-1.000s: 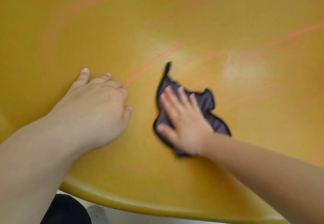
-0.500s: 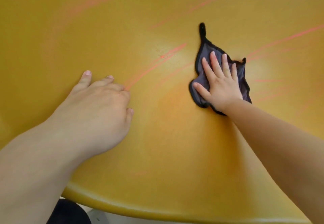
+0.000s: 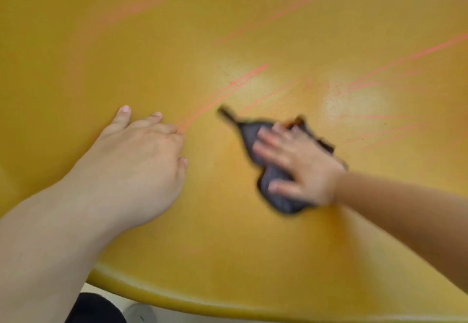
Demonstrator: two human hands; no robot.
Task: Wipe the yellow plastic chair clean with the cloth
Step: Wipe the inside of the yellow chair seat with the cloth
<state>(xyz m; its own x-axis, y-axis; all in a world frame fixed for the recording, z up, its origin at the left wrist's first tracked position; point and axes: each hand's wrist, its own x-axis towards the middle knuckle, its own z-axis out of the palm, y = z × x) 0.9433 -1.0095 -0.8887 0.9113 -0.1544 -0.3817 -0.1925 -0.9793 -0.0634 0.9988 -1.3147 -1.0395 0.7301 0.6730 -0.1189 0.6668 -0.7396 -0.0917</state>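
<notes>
The yellow plastic chair seat (image 3: pixel 228 259) fills the view, streaked with several pink marks (image 3: pixel 222 95). A small dark grey cloth (image 3: pixel 276 193) lies on the seat at centre right, blurred by motion. My right hand (image 3: pixel 301 165) presses flat on the cloth with straight, spread fingers and covers most of it. My left hand (image 3: pixel 136 160) rests palm down on the bare seat to the left, apart from the cloth, holding nothing.
The seat's rounded front edge (image 3: pixel 202 300) curves along the bottom. Below it a pale floor and a dark shape (image 3: pixel 93 307) show at the lower left. Pink streaks run across the upper and right parts of the seat.
My right hand has slid the cloth back toward me and to the left, from the far right-centre of the seat. My left hand has stayed in place.
</notes>
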